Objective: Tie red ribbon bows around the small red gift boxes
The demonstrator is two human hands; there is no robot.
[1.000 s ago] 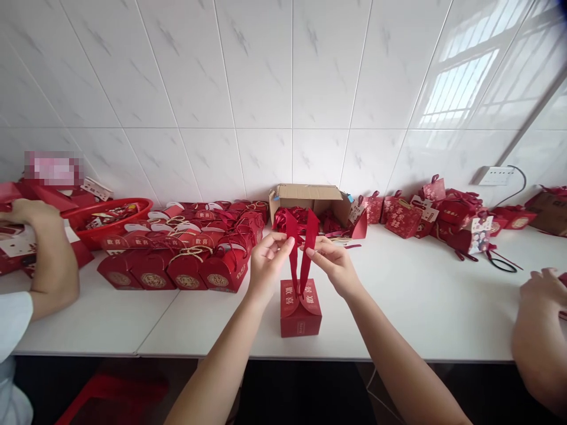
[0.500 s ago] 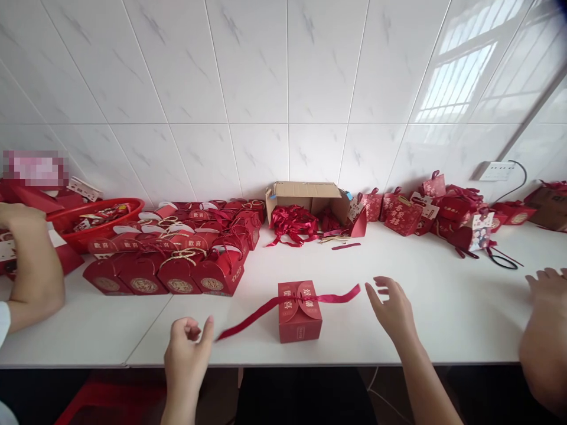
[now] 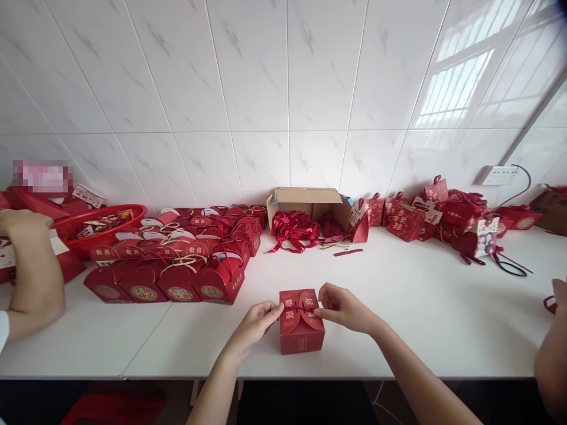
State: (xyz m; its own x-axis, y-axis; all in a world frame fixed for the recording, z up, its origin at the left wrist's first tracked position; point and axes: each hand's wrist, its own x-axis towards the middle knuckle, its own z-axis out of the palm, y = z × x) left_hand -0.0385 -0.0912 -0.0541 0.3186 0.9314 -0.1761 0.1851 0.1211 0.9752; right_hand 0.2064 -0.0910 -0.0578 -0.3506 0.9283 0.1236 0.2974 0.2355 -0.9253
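A small red gift box [image 3: 301,330] with gold characters stands on the white table [image 3: 398,330] near its front edge. A red ribbon [image 3: 301,309] crosses its top. My left hand [image 3: 254,323] is at the box's left side, fingers pinched on the ribbon there. My right hand [image 3: 343,307] is at the box's right side, also pinched on the ribbon. Both hands touch the top of the box.
Rows of finished red boxes [image 3: 177,265] fill the left back. A cardboard carton [image 3: 310,203] with loose red ribbons [image 3: 295,230] stands behind. More red boxes [image 3: 443,215] lie at the right. Another person's arm [image 3: 31,271] is at left, another's [image 3: 551,348] at right. A red basket [image 3: 101,227] sits far left.
A second ago I held both ribbon ends up over the box. Then my hands spread wide, pulling the ribbon flat. Now both hands have come back in and pinch the ribbon at the box.
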